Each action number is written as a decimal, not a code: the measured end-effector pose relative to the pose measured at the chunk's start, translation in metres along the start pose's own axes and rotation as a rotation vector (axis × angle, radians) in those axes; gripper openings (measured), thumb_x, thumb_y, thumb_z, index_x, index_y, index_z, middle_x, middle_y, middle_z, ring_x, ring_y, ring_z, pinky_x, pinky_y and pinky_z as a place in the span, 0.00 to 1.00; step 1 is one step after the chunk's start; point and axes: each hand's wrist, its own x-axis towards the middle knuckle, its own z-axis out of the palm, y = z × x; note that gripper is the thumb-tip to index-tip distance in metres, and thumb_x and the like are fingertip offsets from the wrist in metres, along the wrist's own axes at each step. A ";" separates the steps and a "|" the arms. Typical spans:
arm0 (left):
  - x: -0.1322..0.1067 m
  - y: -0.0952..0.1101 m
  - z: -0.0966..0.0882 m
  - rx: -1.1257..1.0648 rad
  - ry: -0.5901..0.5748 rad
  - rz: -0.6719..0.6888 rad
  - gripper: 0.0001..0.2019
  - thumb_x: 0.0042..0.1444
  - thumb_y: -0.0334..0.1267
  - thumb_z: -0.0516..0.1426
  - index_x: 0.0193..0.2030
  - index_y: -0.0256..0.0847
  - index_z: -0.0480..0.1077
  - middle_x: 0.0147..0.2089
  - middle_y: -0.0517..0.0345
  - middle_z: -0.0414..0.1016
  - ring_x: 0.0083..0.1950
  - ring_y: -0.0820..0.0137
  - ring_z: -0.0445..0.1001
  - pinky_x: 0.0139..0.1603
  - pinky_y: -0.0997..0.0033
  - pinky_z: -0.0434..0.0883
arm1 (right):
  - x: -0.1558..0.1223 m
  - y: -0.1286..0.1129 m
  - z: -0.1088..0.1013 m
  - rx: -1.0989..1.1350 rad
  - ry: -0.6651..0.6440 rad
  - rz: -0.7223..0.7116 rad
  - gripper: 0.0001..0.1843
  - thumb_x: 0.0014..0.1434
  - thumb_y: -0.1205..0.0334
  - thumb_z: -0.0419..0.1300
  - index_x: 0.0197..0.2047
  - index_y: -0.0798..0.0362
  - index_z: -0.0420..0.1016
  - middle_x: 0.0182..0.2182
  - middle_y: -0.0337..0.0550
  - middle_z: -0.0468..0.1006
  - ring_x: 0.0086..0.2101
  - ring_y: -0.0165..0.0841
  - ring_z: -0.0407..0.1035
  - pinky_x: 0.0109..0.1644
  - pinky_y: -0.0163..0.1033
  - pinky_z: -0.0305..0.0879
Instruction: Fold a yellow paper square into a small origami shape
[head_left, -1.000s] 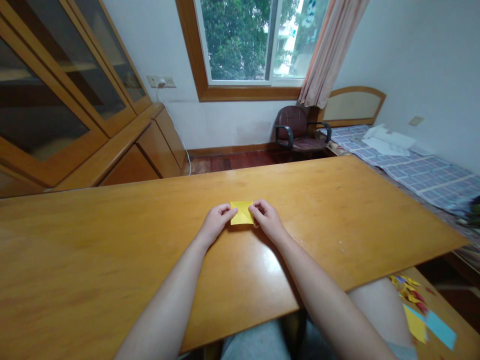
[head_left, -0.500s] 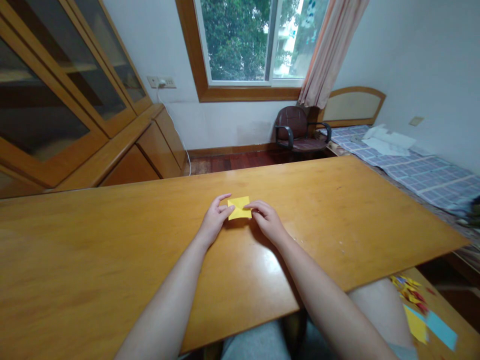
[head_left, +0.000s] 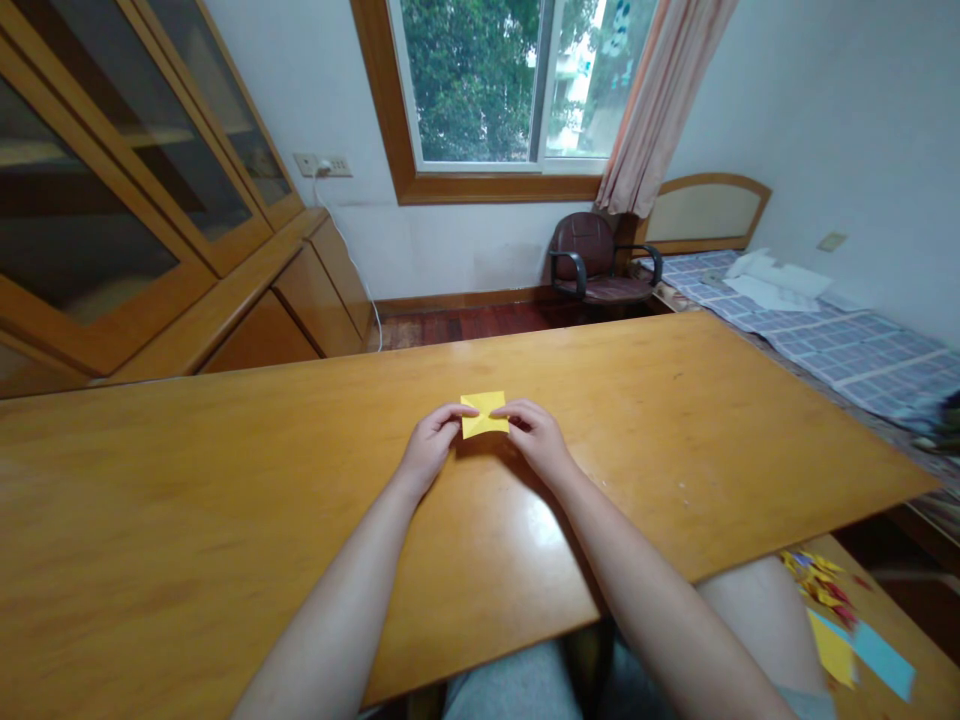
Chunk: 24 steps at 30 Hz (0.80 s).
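A small folded yellow paper square [head_left: 484, 412] sits just above the middle of the wooden table [head_left: 225, 480]. My left hand [head_left: 430, 449] pinches its left edge with curled fingers. My right hand [head_left: 538, 437] pinches its right edge the same way. Both hands rest on the tabletop, close together, with the paper between the fingertips. Part of the paper's lower edge is hidden behind my fingers.
A low surface at the bottom right holds loose coloured paper sheets and folded pieces [head_left: 832, 620]. A dark office chair [head_left: 596, 260] and a bed [head_left: 825, 320] stand beyond the table. Wooden cabinets [head_left: 150, 230] line the left wall.
The yellow paper has shifted slightly away from me and turned a little. My left fingers, spread half a second ago, have curled back onto its edge.
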 end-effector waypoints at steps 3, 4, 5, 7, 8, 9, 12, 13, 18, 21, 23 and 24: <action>-0.001 0.000 0.001 0.034 -0.003 0.075 0.10 0.51 0.33 0.56 0.38 0.40 0.77 0.44 0.54 0.77 0.49 0.64 0.73 0.51 0.67 0.67 | 0.000 -0.002 -0.001 -0.002 -0.004 0.003 0.20 0.49 0.75 0.52 0.39 0.50 0.81 0.36 0.42 0.77 0.36 0.32 0.69 0.41 0.37 0.65; -0.001 -0.001 0.001 0.037 -0.008 0.084 0.10 0.51 0.34 0.57 0.38 0.40 0.77 0.44 0.54 0.77 0.48 0.64 0.73 0.51 0.67 0.68 | 0.000 -0.003 -0.001 -0.002 -0.004 0.005 0.20 0.49 0.75 0.52 0.38 0.50 0.81 0.36 0.42 0.78 0.35 0.32 0.69 0.41 0.37 0.65; 0.000 -0.002 0.001 0.040 -0.014 0.086 0.09 0.51 0.34 0.58 0.38 0.40 0.77 0.44 0.53 0.77 0.47 0.64 0.74 0.49 0.68 0.68 | 0.001 -0.003 -0.001 -0.001 -0.005 0.005 0.19 0.49 0.75 0.52 0.38 0.50 0.81 0.35 0.41 0.78 0.35 0.32 0.69 0.40 0.36 0.65; 0.001 -0.004 0.000 0.050 -0.024 0.084 0.09 0.50 0.36 0.60 0.38 0.40 0.77 0.43 0.53 0.77 0.46 0.65 0.74 0.48 0.68 0.69 | 0.001 -0.003 -0.001 0.008 -0.007 0.003 0.17 0.51 0.74 0.55 0.37 0.50 0.81 0.34 0.41 0.78 0.34 0.32 0.69 0.40 0.36 0.64; 0.001 -0.004 0.000 0.057 -0.023 0.082 0.08 0.50 0.37 0.62 0.38 0.40 0.77 0.42 0.53 0.78 0.45 0.65 0.75 0.47 0.69 0.69 | 0.001 -0.003 -0.001 0.018 -0.008 0.003 0.14 0.52 0.73 0.56 0.37 0.51 0.81 0.34 0.41 0.78 0.34 0.32 0.69 0.39 0.36 0.64; 0.002 -0.004 0.000 0.064 -0.023 0.080 0.09 0.50 0.38 0.63 0.38 0.40 0.77 0.42 0.54 0.78 0.44 0.65 0.75 0.46 0.69 0.70 | 0.001 -0.003 -0.001 0.033 -0.009 0.005 0.12 0.53 0.70 0.58 0.37 0.51 0.81 0.34 0.41 0.78 0.34 0.32 0.69 0.39 0.36 0.64; 0.001 -0.003 0.000 0.069 -0.022 0.076 0.10 0.50 0.42 0.64 0.36 0.39 0.77 0.38 0.55 0.78 0.41 0.66 0.75 0.44 0.70 0.70 | 0.001 -0.003 -0.001 0.089 -0.012 0.022 0.05 0.55 0.64 0.63 0.36 0.51 0.80 0.33 0.42 0.78 0.35 0.33 0.70 0.40 0.36 0.65; 0.001 -0.002 0.000 0.069 -0.020 0.075 0.10 0.50 0.43 0.64 0.36 0.39 0.77 0.37 0.55 0.77 0.40 0.67 0.75 0.43 0.70 0.70 | 0.002 -0.004 -0.001 0.104 -0.012 0.025 0.05 0.55 0.62 0.64 0.35 0.51 0.80 0.33 0.42 0.78 0.35 0.33 0.70 0.40 0.37 0.65; -0.001 0.002 0.001 0.073 -0.025 0.087 0.10 0.52 0.43 0.63 0.33 0.38 0.76 0.34 0.56 0.76 0.38 0.68 0.74 0.43 0.71 0.69 | 0.002 -0.006 -0.001 0.159 0.001 0.049 0.05 0.56 0.59 0.64 0.33 0.52 0.79 0.33 0.42 0.77 0.35 0.33 0.70 0.42 0.38 0.66; -0.001 0.003 0.002 0.087 -0.035 0.109 0.10 0.54 0.43 0.62 0.32 0.38 0.76 0.35 0.55 0.76 0.39 0.68 0.73 0.44 0.70 0.69 | 0.002 -0.005 0.000 0.212 -0.015 0.077 0.07 0.57 0.57 0.64 0.34 0.52 0.79 0.34 0.42 0.76 0.36 0.33 0.71 0.44 0.39 0.67; -0.001 0.002 0.002 0.097 -0.037 0.118 0.10 0.54 0.43 0.61 0.32 0.38 0.76 0.35 0.55 0.76 0.39 0.68 0.73 0.44 0.70 0.69 | 0.001 -0.003 0.001 0.241 -0.029 0.089 0.08 0.57 0.56 0.63 0.34 0.51 0.79 0.35 0.42 0.76 0.37 0.33 0.71 0.43 0.38 0.67; -0.001 0.002 0.002 0.099 -0.041 0.120 0.10 0.54 0.43 0.61 0.32 0.38 0.76 0.35 0.55 0.76 0.38 0.68 0.73 0.43 0.70 0.69 | 0.000 -0.001 0.001 0.252 -0.034 0.096 0.08 0.57 0.55 0.63 0.35 0.51 0.79 0.36 0.42 0.76 0.37 0.33 0.70 0.42 0.38 0.67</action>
